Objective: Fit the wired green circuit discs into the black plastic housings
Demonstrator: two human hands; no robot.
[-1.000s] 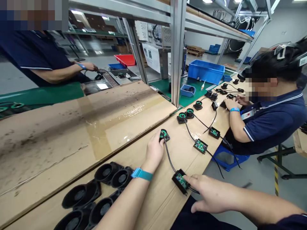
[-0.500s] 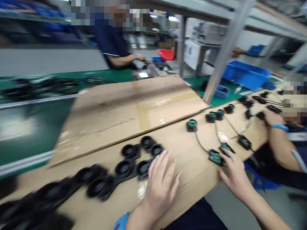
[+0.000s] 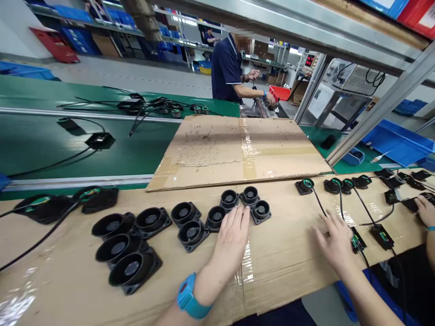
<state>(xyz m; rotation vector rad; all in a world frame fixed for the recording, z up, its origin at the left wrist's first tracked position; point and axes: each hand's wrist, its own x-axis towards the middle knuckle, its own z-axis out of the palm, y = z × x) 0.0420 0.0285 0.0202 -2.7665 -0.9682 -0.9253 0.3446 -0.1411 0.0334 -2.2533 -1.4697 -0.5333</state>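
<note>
My left hand (image 3: 234, 233) lies with fingers stretched out over the near edge of a group of black round fan-like housings (image 3: 192, 232), its fingertips beside or on a housing (image 3: 216, 218). Whether it presses on one I cannot tell. Slightly blurred, my right hand (image 3: 335, 240) hovers or rests with fingers spread at the cables. A cable from a round black part with a green board (image 3: 305, 185) runs under it; the cable's lower end is hidden. Just right of that hand sits a small black box with a green circuit board (image 3: 358, 241).
Cardboard (image 3: 278, 271) covers the bench, with a second sheet (image 3: 217, 149) behind. Wired black parts (image 3: 98, 198) lie at left. A co-worker's hand (image 3: 426, 210) is at far right, another person (image 3: 227, 68) stands across. A metal post (image 3: 380, 106) rises at right; a blue bin (image 3: 401, 142) stands beyond.
The view has swung left and steadied, so more of the left bench shows. My right hand has moved left relative to the boxes and now covers the leftmost cable's end. My left hand stays by the housings.
</note>
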